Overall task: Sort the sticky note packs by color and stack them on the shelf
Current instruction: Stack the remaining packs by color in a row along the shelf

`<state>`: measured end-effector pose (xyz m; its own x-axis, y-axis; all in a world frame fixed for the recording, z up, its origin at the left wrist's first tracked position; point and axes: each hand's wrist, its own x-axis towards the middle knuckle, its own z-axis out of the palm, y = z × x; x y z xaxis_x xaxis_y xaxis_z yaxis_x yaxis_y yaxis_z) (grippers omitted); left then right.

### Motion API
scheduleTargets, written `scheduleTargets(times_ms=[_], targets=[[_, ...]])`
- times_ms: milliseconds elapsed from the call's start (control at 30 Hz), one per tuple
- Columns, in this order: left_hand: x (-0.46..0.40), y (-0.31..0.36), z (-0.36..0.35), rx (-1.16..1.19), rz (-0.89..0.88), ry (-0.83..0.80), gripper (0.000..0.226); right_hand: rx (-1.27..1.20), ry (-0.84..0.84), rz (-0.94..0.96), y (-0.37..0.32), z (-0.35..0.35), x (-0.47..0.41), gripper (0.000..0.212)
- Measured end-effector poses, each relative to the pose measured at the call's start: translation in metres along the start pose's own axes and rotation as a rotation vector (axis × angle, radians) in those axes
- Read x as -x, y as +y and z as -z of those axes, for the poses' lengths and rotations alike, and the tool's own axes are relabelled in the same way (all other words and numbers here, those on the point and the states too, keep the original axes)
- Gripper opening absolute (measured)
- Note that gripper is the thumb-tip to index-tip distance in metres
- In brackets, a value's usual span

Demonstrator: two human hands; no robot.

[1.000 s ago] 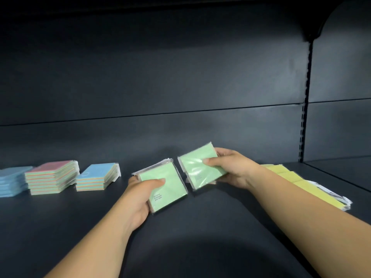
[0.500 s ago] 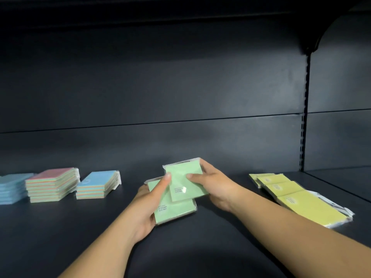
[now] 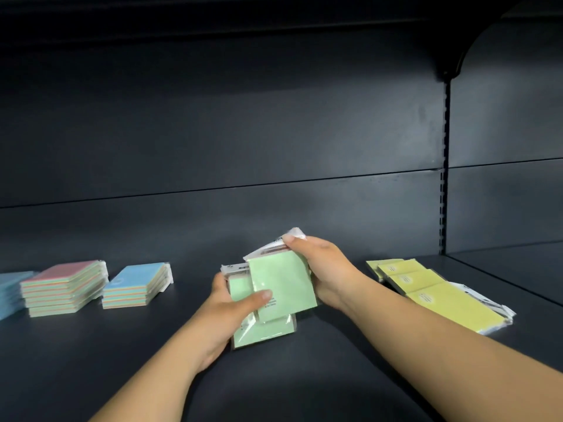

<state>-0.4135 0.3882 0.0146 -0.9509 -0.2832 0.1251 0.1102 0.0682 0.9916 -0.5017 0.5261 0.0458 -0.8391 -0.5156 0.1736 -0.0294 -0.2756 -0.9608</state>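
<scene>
Facing the dark shelf (image 3: 304, 376), you hold two green packs (image 3: 281, 287) together above its middle: your left hand (image 3: 225, 312) grips their near-left side, thumb on top, and your right hand (image 3: 323, 269) clasps the far edge.

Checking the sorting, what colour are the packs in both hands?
Light green packs, clearest in the head view.

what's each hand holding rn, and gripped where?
Both hold green packs: left hand thumb on the top pack's near-left corner, right hand at the far-right edge.
</scene>
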Motion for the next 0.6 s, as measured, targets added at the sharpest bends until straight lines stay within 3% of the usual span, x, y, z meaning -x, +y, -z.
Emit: scheduleTargets(times_ms=[200,267,367,433,600], targets=[[0.003,0.004,-0.005,-0.149,-0.051,0.054,0.051,0.064,0.055,0.152,0.020,-0.022,0.003,0.021],[0.003,0.003,-0.006,-0.255,-0.045,0.056,0.057,0.090,0.038,0.122,0.025,-0.025,0.001,0.021],[0.003,0.003,-0.003,-0.391,-0.050,0.051,0.058,0.050,-0.018,-0.068,0.035,-0.027,-0.001,0.055],[0.003,0.003,-0.001,-0.377,-0.024,0.026,0.060,0.059,-0.037,-0.117,0.034,-0.027,0.003,0.044],[0.002,0.004,0.003,-0.102,-0.058,0.145,0.064,0.105,-0.020,0.084,0.030,-0.025,0.001,0.015]])
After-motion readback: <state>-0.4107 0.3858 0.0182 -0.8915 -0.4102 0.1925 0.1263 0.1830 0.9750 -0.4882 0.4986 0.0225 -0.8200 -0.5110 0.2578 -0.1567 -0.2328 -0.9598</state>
